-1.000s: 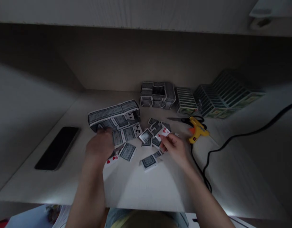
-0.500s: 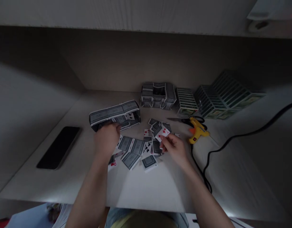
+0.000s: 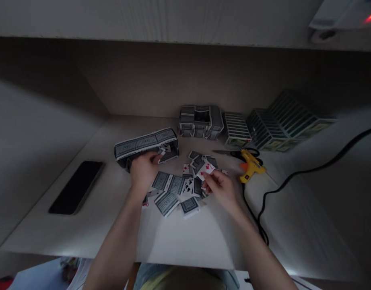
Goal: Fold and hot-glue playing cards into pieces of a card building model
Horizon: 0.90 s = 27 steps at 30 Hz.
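Fingers of the right hand pinch a diamond card

It is beside scattered cards. The left hand's fingers curl at the long box's open side; whether they grip anything, I cannot tell.

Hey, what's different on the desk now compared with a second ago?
The strip of joined cards moved right and toward the person, now overlapping loose cards; a folded card beside it shifted likewise. The left hand moved right and forward, to the open side of the long card box; its grip is unclear. The right hand still holds a diamond card; the phone and glue gun stayed put.
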Motion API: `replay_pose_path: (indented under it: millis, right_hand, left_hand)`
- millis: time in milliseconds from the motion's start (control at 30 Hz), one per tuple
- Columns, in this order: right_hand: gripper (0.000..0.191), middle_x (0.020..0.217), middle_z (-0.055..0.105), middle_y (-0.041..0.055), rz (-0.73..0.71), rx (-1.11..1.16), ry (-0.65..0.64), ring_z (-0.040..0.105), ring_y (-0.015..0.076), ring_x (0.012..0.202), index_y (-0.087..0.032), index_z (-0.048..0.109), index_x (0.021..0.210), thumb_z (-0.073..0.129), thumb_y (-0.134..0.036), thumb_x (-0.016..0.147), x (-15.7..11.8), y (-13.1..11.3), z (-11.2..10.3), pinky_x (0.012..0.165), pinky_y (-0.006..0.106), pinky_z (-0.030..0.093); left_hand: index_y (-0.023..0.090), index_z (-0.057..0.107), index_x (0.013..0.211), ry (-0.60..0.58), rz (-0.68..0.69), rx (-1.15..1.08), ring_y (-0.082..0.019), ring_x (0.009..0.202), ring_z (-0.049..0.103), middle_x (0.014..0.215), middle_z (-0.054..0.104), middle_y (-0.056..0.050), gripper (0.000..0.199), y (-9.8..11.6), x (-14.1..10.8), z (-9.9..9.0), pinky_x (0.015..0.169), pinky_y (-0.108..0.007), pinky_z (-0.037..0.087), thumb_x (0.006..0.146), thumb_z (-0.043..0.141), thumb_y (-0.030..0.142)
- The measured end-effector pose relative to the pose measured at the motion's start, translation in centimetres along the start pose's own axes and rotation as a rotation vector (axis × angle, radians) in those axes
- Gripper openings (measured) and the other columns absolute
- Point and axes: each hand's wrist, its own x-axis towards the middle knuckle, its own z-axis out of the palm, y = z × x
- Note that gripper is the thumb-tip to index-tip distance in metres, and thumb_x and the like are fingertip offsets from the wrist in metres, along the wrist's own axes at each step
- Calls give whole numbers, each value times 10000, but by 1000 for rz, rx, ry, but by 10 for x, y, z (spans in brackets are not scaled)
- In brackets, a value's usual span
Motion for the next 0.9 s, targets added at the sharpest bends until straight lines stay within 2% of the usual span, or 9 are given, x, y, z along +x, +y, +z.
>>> replay_pose_path:
  millis: [100,233,300,367,500,633,733,800,900]
  right_hand:
    - [304,489,557,-32,15,46,21,473,89,390,-193,535,640,581,-483,719,-2,-5,2,399,211,359]
    - [285,498,551,-31,14,175,11,443,74,386,-177,542,644,614,-447,705,-4,-10,2,387,203,335]
    - [264,482,521,-46,21,283,-38,425,69,385,-177,545,670,621,-427,707,-4,-11,1,381,198,317]
    - [241,472,494,-61,46,372,-92,413,67,384,-181,545,698,625,-408,710,-5,-10,0,371,194,303]
    - [247,493,523,-53,120,351,-166,434,73,384,-182,548,727,637,-410,695,-5,-8,0,347,189,306]
    - [300,472,556,-30,176,255,-290,503,103,397,-169,546,725,618,-459,694,-8,-10,4,341,185,324]
    - [323,450,560,-26,150,234,-335,463,86,352,-164,539,671,605,-479,701,-9,-11,6,355,194,334]
    - [332,432,539,-35,108,217,-288,418,70,336,-170,523,611,598,-478,709,-8,-11,5,363,197,324]
    - [339,404,498,-47,53,172,-163,390,66,346,-178,513,562,584,-466,728,-4,-9,3,371,200,297]
  left_hand:
    - [168,629,778,-36,-115,-408,-127,484,536,639,633,-15,283,4,0,-4,455,-220,365,731,558,438]
    - [172,538,775,-256,-203,-898,-50,323,359,557,518,67,275,21,-9,0,338,-189,251,668,632,406]
    - [174,518,761,-367,-188,-973,-45,318,370,550,504,75,263,32,-16,5,335,-183,256,682,624,402]
    - [170,523,729,-469,-146,-952,-51,321,402,550,513,67,249,41,-24,9,341,-186,277,714,590,409]
    - [162,563,686,-549,-41,-829,-66,344,418,496,491,59,257,51,-34,15,357,-188,295,749,538,410]
    - [165,571,710,-499,-33,-781,-83,390,444,486,498,49,282,56,-39,18,397,-193,330,789,477,418]
    - [162,576,754,-450,-24,-745,-92,401,459,543,544,30,311,57,-40,19,402,-208,344,814,441,435]
    - [163,581,860,-365,35,-658,-104,459,503,639,600,6,317,57,-41,17,462,-222,394,836,417,433]
    - [183,534,1064,-166,192,-500,-149,787,594,984,626,-59,322,56,-42,10,705,-267,458,863,400,395]
